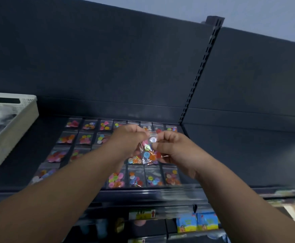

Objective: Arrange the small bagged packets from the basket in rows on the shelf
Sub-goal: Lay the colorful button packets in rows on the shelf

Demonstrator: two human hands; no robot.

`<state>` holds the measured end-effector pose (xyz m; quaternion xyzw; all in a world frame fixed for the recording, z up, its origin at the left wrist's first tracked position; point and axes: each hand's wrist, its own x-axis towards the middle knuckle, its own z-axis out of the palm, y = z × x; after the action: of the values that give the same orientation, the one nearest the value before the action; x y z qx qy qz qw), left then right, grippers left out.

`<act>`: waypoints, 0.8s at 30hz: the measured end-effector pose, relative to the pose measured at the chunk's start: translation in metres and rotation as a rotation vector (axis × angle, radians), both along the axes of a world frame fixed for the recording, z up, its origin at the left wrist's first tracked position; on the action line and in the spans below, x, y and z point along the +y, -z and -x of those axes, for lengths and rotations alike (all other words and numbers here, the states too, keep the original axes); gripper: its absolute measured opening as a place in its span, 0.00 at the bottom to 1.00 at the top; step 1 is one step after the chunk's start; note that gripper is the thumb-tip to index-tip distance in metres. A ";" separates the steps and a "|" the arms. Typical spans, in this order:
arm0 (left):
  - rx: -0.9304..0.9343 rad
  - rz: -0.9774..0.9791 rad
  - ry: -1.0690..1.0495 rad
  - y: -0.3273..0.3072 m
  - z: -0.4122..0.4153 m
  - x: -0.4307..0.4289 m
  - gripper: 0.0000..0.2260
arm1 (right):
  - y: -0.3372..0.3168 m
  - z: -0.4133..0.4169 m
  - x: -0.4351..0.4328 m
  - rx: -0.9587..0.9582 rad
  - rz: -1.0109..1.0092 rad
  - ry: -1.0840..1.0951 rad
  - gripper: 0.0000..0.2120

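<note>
White plastic basket (19, 123) sits at the far left of the dark shelf (26, 155); what lies inside is too blurred for me to tell. Just beside it, clear packets (83, 139) of coloured buttons lie flat in rows. Over them my left hand (127, 139) pinches the top of a button bag (149, 153), fingers curled onto the plastic. My right hand (173, 151) pinches its other edge, thumb and fingers closed on it. The bag hangs between both hands above the middle rows. Further right, a slotted upright (201, 71) climbs the back panel.
</note>
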<state>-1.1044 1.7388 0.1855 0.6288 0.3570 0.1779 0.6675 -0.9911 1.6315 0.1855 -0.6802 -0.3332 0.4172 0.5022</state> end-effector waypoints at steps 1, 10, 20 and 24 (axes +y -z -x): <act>-0.014 0.026 -0.005 0.002 -0.002 -0.001 0.04 | 0.000 -0.001 -0.002 0.001 0.009 0.003 0.05; -0.027 0.012 -0.008 0.008 -0.016 -0.014 0.05 | 0.012 -0.020 -0.017 0.002 0.057 -0.002 0.06; 0.075 -0.240 0.012 0.015 -0.062 -0.045 0.04 | 0.010 -0.084 -0.046 -0.030 0.038 0.044 0.09; 0.297 -0.597 0.145 0.031 -0.062 -0.060 0.03 | 0.032 -0.109 -0.060 -0.085 0.186 0.057 0.07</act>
<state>-1.0424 1.6793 0.1545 0.8391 0.3370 0.1333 0.4058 -0.8822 1.5711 0.1540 -0.7500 -0.2947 0.4028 0.4340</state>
